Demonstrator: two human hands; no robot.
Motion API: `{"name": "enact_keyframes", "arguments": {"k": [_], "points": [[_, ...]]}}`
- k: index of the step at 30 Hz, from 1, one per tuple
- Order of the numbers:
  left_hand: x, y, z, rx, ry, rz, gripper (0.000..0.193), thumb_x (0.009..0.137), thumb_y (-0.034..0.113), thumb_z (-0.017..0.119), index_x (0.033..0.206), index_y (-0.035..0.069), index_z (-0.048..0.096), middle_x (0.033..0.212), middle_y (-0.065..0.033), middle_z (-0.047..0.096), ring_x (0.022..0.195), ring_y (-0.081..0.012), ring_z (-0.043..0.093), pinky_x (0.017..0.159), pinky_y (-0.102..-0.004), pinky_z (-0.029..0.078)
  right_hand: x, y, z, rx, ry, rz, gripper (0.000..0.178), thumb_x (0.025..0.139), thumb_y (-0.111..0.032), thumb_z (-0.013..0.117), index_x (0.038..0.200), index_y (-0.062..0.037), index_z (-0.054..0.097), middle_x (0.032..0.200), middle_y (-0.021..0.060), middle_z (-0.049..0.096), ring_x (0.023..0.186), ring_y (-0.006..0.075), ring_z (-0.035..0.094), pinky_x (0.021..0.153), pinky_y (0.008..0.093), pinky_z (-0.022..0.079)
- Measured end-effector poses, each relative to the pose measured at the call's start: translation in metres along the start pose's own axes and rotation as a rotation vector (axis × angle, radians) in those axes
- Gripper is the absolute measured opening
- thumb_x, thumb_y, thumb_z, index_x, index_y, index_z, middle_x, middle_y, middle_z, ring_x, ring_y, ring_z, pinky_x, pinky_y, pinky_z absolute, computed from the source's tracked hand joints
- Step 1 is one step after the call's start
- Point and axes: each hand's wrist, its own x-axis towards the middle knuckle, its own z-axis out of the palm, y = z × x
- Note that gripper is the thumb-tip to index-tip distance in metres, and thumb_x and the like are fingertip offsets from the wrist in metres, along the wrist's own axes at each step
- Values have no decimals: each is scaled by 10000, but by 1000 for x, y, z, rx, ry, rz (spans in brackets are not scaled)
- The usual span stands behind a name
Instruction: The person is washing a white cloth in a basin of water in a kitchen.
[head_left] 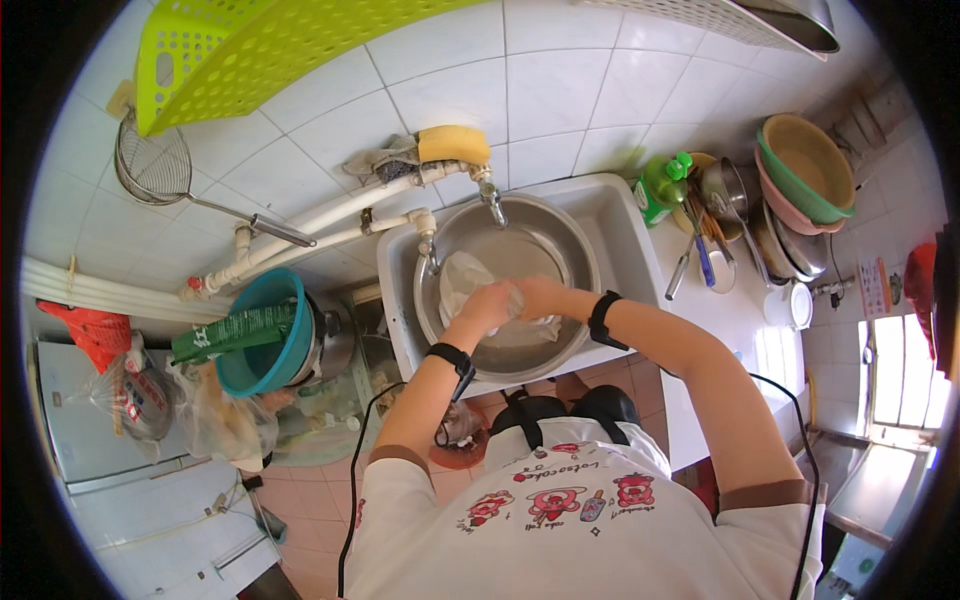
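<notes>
Both of my hands meet over a round metal basin (572, 240) that sits in the grey-white sink (625, 235). Gathered between them is a thin, crumpled white cloth (462, 275); it could also be a soft plastic bag. My left hand (486, 308) is closed on its left part, and a lower end hangs out below the fingers. The right hand (540, 297) presses against the left one, its fingers bent around the same white bundle. Some of the fingertips are hidden. Directly above the basin is a metal tap (493, 205), with a second tap (427, 250) at its left rim.
A yellow sponge (453, 144) and grey rag rest on the white pipes. Right of the sink stand a green bottle (662, 185), utensils, pans and stacked plastic basins (805, 165). At left, a teal basin (235, 365) holds a green packet. A strainer (152, 170) hangs on the wall.
</notes>
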Motion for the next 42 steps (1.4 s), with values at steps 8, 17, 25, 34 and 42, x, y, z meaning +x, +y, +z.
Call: {"name": "enact_keyframes", "arguments": {"k": [8, 17, 25, 34, 42], "points": [[6, -27, 26, -485, -20, -274, 380, 653, 121, 647, 1006, 11, 559, 831, -176, 626, 761, -285, 616, 639, -360, 480, 11, -15, -14, -354, 129, -120, 415, 687, -263, 650, 1085, -218, 539, 880, 126, 629, 818, 298, 614, 674, 416, 495], [-13, -7, 21, -1490, -58, -643, 135, 707, 100, 618, 825, 53, 574, 682, -21, 552, 581, -131, 533, 480, -292, 405, 29, -5, -16, -603, 334, -545, 231, 738, -162, 538, 968, -176, 516, 832, 64, 558, 767, 283, 590, 554, 352, 481], [-27, -21, 26, -798, 322, -428, 498, 681, 166, 677, 1101, 1, 466, 952, -106, 565, 813, -180, 562, 675, -283, 457, 22, -29, -10, -214, 262, -195, 334, 625, -138, 666, 931, -119, 534, 940, 97, 571, 856, 311, 576, 708, 396, 486], [-38, 8, -19, -1433, 175, -424, 516, 724, 105, 625, 1188, 46, 408, 1084, -80, 507, 970, -164, 511, 800, -274, 418, -2, -21, -37, 658, 118, -194, 648, 547, -174, 767, 1129, -79, 498, 1013, 107, 566, 897, 210, 562, 778, 332, 459], [-20, 25, -5, -1728, 448, -227, 394, 827, 179, 484, 1190, 46, 409, 1079, -78, 503, 992, -155, 502, 829, -277, 411, -39, -73, -14, 1731, 221, 99, 864, 694, -187, 715, 1351, -166, 155, 1277, 99, 361, 1124, 259, 420, 881, 473, 399]]}}
